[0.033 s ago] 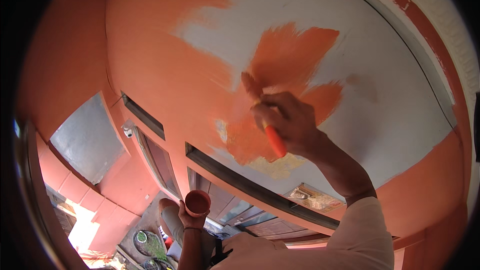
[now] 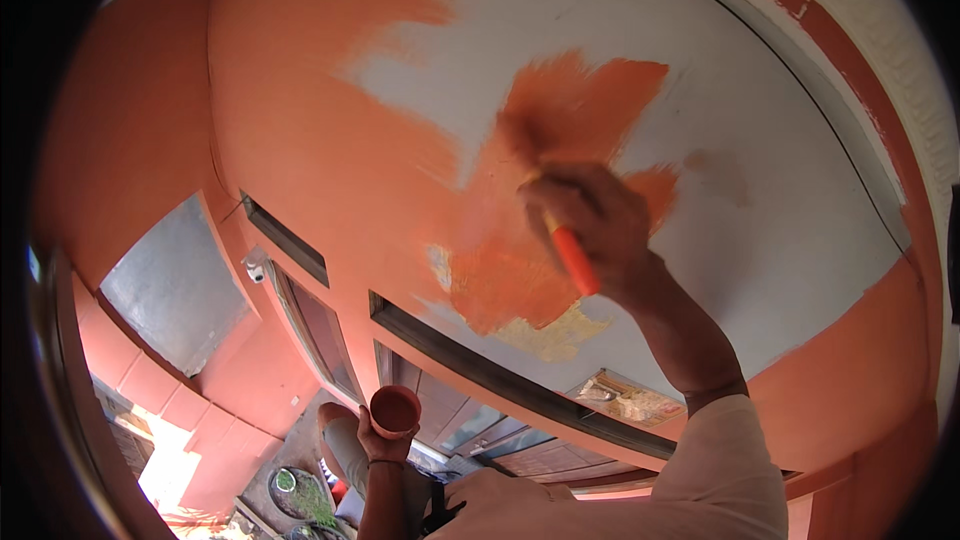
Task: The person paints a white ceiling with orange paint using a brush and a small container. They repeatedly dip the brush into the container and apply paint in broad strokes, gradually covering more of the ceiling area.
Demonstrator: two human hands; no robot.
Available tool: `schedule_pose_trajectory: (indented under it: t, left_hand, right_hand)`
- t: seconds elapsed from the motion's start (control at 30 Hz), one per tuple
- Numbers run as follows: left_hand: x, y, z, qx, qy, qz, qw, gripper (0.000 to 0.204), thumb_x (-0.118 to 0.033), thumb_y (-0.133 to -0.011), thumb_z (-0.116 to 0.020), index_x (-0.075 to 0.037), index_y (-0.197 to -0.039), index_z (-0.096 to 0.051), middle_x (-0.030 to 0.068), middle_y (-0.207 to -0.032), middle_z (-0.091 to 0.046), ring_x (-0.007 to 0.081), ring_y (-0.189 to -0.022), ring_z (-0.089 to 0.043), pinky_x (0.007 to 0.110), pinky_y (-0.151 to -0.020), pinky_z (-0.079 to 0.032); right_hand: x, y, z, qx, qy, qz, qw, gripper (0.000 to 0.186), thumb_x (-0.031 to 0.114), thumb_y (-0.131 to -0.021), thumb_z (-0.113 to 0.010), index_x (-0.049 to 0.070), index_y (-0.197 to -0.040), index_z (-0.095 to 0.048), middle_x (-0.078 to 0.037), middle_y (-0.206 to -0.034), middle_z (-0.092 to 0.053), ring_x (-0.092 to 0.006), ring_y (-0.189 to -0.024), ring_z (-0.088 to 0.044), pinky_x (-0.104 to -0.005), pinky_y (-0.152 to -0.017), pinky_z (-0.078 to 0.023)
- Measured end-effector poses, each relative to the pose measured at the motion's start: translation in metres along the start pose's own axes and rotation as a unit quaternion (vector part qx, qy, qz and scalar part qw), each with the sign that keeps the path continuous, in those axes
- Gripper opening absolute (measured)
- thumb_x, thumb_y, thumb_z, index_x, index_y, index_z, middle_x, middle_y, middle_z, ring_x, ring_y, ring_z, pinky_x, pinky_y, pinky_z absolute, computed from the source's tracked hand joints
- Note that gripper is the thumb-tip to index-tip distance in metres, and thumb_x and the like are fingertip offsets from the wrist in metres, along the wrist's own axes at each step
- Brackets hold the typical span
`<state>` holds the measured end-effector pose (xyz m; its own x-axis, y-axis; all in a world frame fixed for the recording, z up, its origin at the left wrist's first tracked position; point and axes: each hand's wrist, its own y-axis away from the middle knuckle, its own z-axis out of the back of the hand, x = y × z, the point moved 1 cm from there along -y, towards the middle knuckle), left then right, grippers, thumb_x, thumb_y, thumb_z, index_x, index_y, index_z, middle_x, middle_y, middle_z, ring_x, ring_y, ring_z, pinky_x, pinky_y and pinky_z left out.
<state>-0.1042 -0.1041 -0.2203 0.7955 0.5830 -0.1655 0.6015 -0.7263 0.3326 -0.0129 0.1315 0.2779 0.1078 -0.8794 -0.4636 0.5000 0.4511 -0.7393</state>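
Observation:
My right hand (image 2: 592,225) is closed round the handle of a paintbrush (image 2: 574,262), red at its end. The bristles, smeared by motion, lie against the wall among fresh orange strokes. Wet orange paint (image 2: 590,95) covers an uneven patch of the grey wall (image 2: 800,190). Low down, my left hand (image 2: 385,440) grips a small round cup (image 2: 396,410) with reddish-orange paint in it, its open mouth facing up. The fingers wrap round the cup's side and are partly hidden by it.
A dark recessed ledge (image 2: 520,380) runs below the painted area, above wooden doors (image 2: 540,455). A picture panel (image 2: 628,398) sits by the ledge. A small white camera (image 2: 255,268) juts from the wall at left. Potted plants (image 2: 300,495) stand far below.
My right hand and the brush have moved up and slightly right along the wall, over the orange patch. My left hand still holds the cup in nearly the same place.

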Motion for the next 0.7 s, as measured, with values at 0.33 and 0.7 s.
schedule_pose_trajectory:
  t: [0.33, 0.7]
  left_hand:
    - [-0.011, -0.019, 0.01, -0.013, -0.01, -0.011, 1.0, 0.065, -0.074, -0.095, -0.055, -0.024, -0.136, -0.062, 0.0066, -0.121, -0.073, 0.0347, -0.098, -0.072, 0.045, -0.064, -0.056]
    - [-0.009, -0.03, 0.003, -0.02, -0.013, 0.021, 1.0, 0.067, -0.072, -0.093, -0.058, -0.02, -0.135, -0.065, 0.0079, -0.117, -0.073, 0.0355, -0.099, -0.07, 0.043, -0.066, -0.057]
  right_hand:
    - [-0.046, 0.055, 0.198, -0.382, 0.154, -0.2, 0.889, 0.01, -0.005, -0.093, -0.076, -0.007, -0.1, -0.069, -0.013, -0.095, -0.075, -0.0192, -0.076, -0.07, -0.03, -0.07, -0.064]
    - [-0.022, 0.051, 0.119, -0.05, 0.508, -0.169, 0.843, 0.03, 0.013, -0.081, -0.079, 0.017, -0.11, -0.076, -0.004, -0.109, -0.069, -0.0249, -0.095, -0.069, -0.038, -0.074, -0.058]
